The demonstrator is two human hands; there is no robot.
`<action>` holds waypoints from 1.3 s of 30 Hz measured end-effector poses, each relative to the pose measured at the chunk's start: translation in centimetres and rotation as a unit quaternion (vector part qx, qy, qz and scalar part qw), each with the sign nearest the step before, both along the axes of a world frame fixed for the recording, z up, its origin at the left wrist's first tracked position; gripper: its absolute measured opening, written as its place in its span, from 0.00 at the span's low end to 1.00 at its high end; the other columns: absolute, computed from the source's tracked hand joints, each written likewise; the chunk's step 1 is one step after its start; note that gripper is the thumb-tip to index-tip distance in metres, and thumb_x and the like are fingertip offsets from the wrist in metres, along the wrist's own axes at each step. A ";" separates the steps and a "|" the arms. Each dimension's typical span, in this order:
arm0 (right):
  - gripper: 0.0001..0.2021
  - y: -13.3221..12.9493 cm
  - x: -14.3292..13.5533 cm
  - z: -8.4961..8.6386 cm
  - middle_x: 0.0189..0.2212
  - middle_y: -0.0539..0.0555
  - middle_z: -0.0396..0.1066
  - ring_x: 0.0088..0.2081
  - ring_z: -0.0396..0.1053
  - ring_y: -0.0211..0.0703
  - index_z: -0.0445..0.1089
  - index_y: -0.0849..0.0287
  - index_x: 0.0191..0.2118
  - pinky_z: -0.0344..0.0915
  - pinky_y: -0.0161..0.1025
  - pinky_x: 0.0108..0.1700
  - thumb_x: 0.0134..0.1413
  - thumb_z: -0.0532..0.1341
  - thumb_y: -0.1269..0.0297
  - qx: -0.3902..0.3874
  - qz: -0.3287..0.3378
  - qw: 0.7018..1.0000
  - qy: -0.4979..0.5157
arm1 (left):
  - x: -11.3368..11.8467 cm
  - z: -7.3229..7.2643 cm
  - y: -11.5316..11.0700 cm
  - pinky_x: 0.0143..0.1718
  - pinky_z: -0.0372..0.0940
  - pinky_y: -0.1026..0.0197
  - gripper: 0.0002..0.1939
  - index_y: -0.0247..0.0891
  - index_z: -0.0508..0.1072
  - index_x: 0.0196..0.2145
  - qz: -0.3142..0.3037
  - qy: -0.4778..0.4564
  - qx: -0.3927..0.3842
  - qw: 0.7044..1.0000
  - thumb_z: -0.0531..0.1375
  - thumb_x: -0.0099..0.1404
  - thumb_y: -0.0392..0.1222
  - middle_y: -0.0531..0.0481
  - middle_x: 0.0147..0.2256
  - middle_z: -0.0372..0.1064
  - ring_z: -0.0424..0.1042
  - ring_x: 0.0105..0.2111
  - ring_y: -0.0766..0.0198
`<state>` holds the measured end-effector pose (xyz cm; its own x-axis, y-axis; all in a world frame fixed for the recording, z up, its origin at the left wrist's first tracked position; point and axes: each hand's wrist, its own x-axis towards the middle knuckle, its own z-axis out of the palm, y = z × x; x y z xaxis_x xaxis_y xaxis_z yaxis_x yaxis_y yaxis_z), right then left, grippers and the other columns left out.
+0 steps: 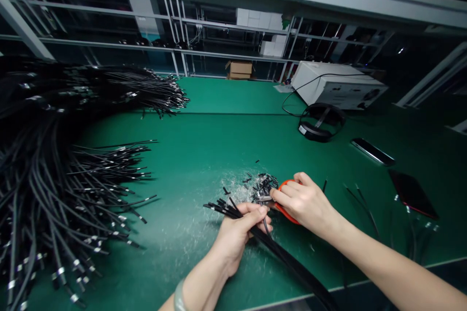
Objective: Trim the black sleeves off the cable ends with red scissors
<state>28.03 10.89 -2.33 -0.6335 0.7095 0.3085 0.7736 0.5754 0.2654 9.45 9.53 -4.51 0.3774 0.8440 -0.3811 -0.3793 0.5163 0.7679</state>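
Observation:
My left hand (242, 223) is closed round a bundle of black cables (288, 260), whose cut ends fan out to the left past my thumb. The rest of the bundle runs down to the right, over the table's front edge. In my right hand (302, 201) is a pair of scissors (286, 204) with orange handles. Their blades point left and lie close to my left fingertips, at a single cable; whether they are closed on it I cannot make out. Just behind the blades lies a pile of short black offcuts (264, 184), with whitish fibres scattered around.
Large heaps of black cables (47, 155) cover the left side of the green table (219, 141). On the right are a black headband-like device (323, 121), a phone (372, 150), a dark red-edged device (412, 194) and loose cables. A white box-shaped machine (335, 85) stands behind.

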 end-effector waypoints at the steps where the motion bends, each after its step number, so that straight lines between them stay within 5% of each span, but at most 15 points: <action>1: 0.09 0.0 0.0 0.0 0.20 0.50 0.65 0.26 0.62 0.40 0.69 0.59 0.36 0.48 0.43 0.40 0.60 0.51 0.70 -0.002 -0.002 1.000 -0.005 | 0.0 0.0 0.0 0.30 0.64 0.63 0.08 0.33 0.73 0.27 0.000 0.000 -0.001 1.000 0.65 0.53 0.41 0.50 0.23 0.73 0.70 0.23 0.67; 17: 0.11 0.8 -0.2 0.1 0.16 0.50 0.66 0.19 0.60 0.35 0.63 0.59 0.26 0.48 0.41 0.41 0.58 0.53 0.62 -0.070 0.023 0.997 0.014 | 0.0 -0.2 -0.1 0.30 0.64 0.64 0.08 0.33 0.73 0.27 0.005 -0.006 0.005 1.000 0.65 0.53 0.41 0.50 0.23 0.72 0.70 0.24 0.66; 22: 0.13 1.3 0.3 0.3 0.14 0.48 0.64 0.18 0.57 0.35 0.65 0.58 0.25 0.51 0.40 0.36 0.56 0.55 0.58 -0.158 -0.006 0.983 0.092 | 0.1 -0.2 -0.1 0.30 0.64 0.64 0.08 0.33 0.73 0.29 0.004 -0.020 -0.002 1.000 0.64 0.54 0.42 0.50 0.24 0.72 0.70 0.25 0.67; 25: 0.13 1.3 -0.1 0.4 0.13 0.47 0.62 0.18 0.58 0.36 0.70 0.58 0.33 0.53 0.35 0.27 0.54 0.56 0.53 -0.294 -0.084 0.910 0.279 | 0.1 -0.1 -0.1 0.30 0.64 0.65 0.08 0.33 0.73 0.30 -0.001 -0.030 -0.012 0.999 0.63 0.55 0.41 0.51 0.25 0.71 0.70 0.25 0.68; 28: 0.19 1.0 -1.3 0.2 0.13 0.44 0.60 0.14 0.55 0.33 0.68 0.59 0.42 0.51 0.31 0.18 0.51 0.57 0.48 -0.478 -0.121 0.733 0.469 | 0.1 -0.1 -0.1 0.30 0.64 0.66 0.07 0.34 0.73 0.29 -0.008 -0.039 -0.014 0.999 0.64 0.55 0.41 0.52 0.25 0.71 0.70 0.25 0.68; 30: 0.20 0.8 -2.2 0.1 0.12 0.42 0.58 0.12 0.53 0.31 0.69 0.59 0.39 0.50 0.29 0.15 0.48 0.59 0.48 -0.526 -0.121 0.650 0.536 | 0.1 -0.1 0.0 0.31 0.64 0.65 0.08 0.35 0.72 0.29 -0.005 -0.042 -0.018 0.999 0.65 0.53 0.41 0.53 0.25 0.71 0.70 0.25 0.69; 33: 0.17 0.6 -2.9 0.2 0.11 0.42 0.58 0.12 0.52 0.29 0.69 0.60 0.32 0.50 0.28 0.14 0.47 0.61 0.49 -0.521 -0.119 0.619 0.575 | 0.1 -0.3 0.0 0.31 0.64 0.63 0.11 0.36 0.72 0.30 0.013 -0.029 -0.027 0.999 0.68 0.49 0.39 0.54 0.23 0.71 0.71 0.24 0.67; 39: 0.13 0.5 -2.5 1.3 0.11 0.43 0.60 0.12 0.54 0.30 0.68 0.60 0.30 0.51 0.27 0.14 0.48 0.60 0.54 -0.518 -0.095 0.623 0.578 | 0.0 -0.5 0.0 0.32 0.65 0.63 0.08 0.34 0.72 0.28 0.017 -0.002 0.009 1.000 0.66 0.52 0.41 0.51 0.24 0.73 0.73 0.26 0.64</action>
<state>25.53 11.38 -0.99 -0.2871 0.9355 -0.2058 0.1822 -0.1576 -0.9706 9.47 9.52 -4.99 0.3489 0.8632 -0.3649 -0.3995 0.4893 0.7752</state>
